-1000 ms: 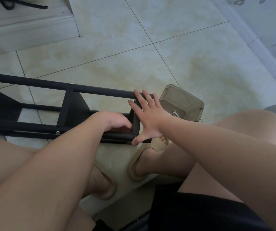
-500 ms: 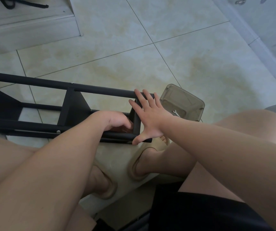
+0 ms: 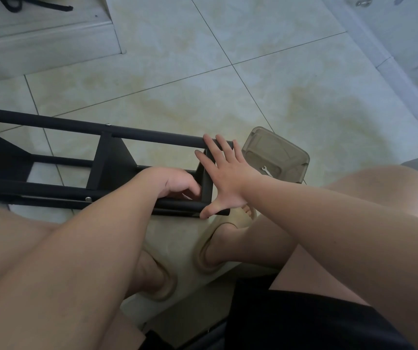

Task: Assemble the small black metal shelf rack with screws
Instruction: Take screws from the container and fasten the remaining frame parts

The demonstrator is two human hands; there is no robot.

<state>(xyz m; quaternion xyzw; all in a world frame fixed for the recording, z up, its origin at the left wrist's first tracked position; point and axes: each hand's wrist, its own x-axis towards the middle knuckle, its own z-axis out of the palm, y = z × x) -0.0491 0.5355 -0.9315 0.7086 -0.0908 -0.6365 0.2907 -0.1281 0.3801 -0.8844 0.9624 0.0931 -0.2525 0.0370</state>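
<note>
The black metal shelf rack lies on its side on the tiled floor, running from the left edge to the middle. My right hand presses flat against the rack's right end panel, fingers spread over the upper tube and thumb on the lower tube. My left hand reaches inside the frame just left of that end panel with its fingers curled; what they hold is hidden. Screw heads show on the upper tube and lower tube.
A translucent brown plastic box with a small silver wrench in it sits right of the rack. My feet in beige slippers are under the rack's end. A raised step lies at top left, a wall base at right.
</note>
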